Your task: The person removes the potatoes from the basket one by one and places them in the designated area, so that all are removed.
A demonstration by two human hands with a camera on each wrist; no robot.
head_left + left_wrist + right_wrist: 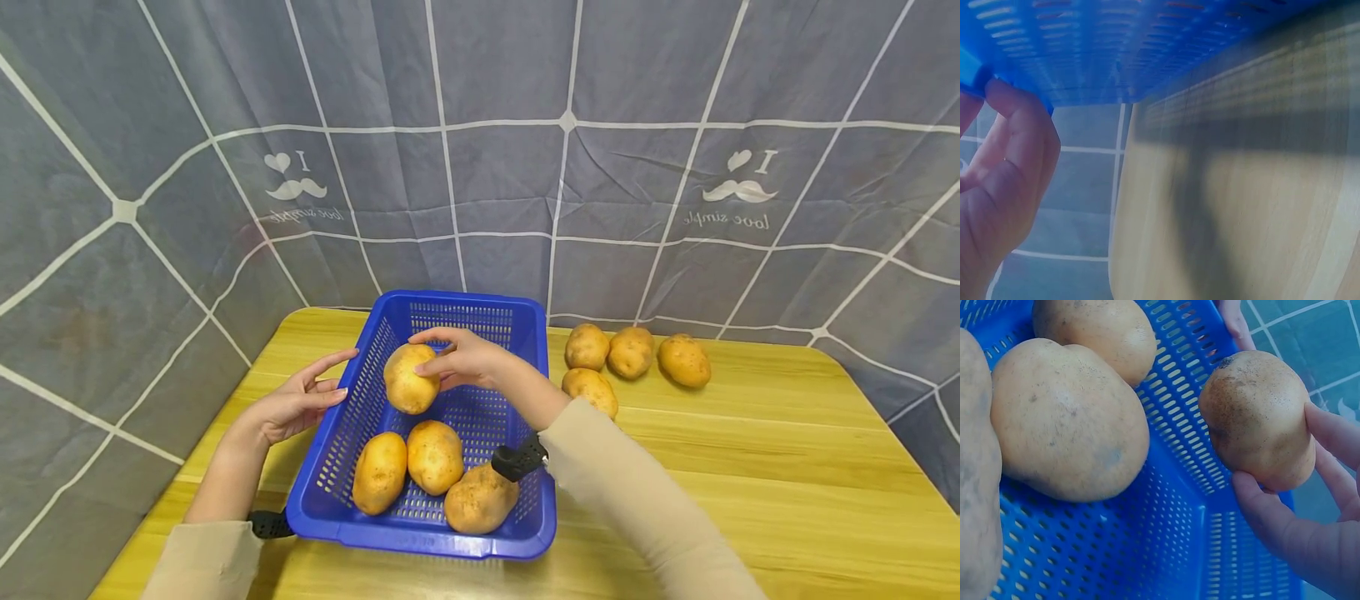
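Over the left rear part of the blue plastic basket, your right grip has a potato pinched between thumb and fingers, apart from the three potatoes lying in the near half of the basket: a longer one, a rounder one beside it, and a third toward the near right corner. Your left grip is relaxed, its fingertips touching the basket's left side without wrapping the rim. Keep that light contact as a brace, since the perforated basket would probably slide on the wooden surface if knocked. Hold the potato with the thumb opposite the fingers, as the right wrist view shows, and squeeze only enough to stop it rolling; its smooth skin may slip if pinched too near one end. Mind the left wall, which it overlaps in that view, and keep your right forearm off the near rim of the right side. If you lower it, favour the bare basket floor and let go only once it is resting. The four potatoes on the surface to the right need no attention meanwhile.
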